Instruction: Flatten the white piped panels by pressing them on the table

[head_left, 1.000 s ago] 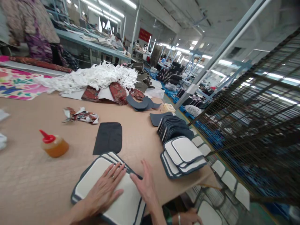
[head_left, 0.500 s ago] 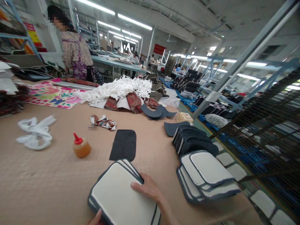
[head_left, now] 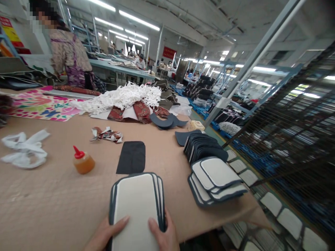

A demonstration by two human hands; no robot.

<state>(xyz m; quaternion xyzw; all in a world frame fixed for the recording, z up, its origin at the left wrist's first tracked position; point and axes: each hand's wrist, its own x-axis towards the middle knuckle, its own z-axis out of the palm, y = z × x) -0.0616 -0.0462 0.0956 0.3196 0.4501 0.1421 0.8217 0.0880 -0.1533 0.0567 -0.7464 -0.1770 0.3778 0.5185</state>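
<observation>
A small stack of white pads with dark blue edges (head_left: 137, 198) is held up at the bottom centre between both hands. My left hand (head_left: 106, 232) grips its left side, thumb lying on the white top face. On the opposite side my right hand (head_left: 165, 230) is closed around the edge, thumb also on top; its fingers behind the stack are hidden. Just beyond the stack a dark rectangular piece (head_left: 131, 157) lies flat on the table. More white pads with dark edges (head_left: 217, 177) are piled to the right.
On the brown table (head_left: 65, 202) stand a glue bottle with a red tip (head_left: 83, 162), a white cloth strip (head_left: 26, 150), patterned scraps (head_left: 107, 135) and a row of dark pads (head_left: 204, 146). White trimmings (head_left: 125, 96) are heaped behind. A co-worker (head_left: 69, 55) stands far left.
My left hand has come further into view and taken the stack's left side. The stack has turned more upright and its edges lie closer together. The view has shifted right.
</observation>
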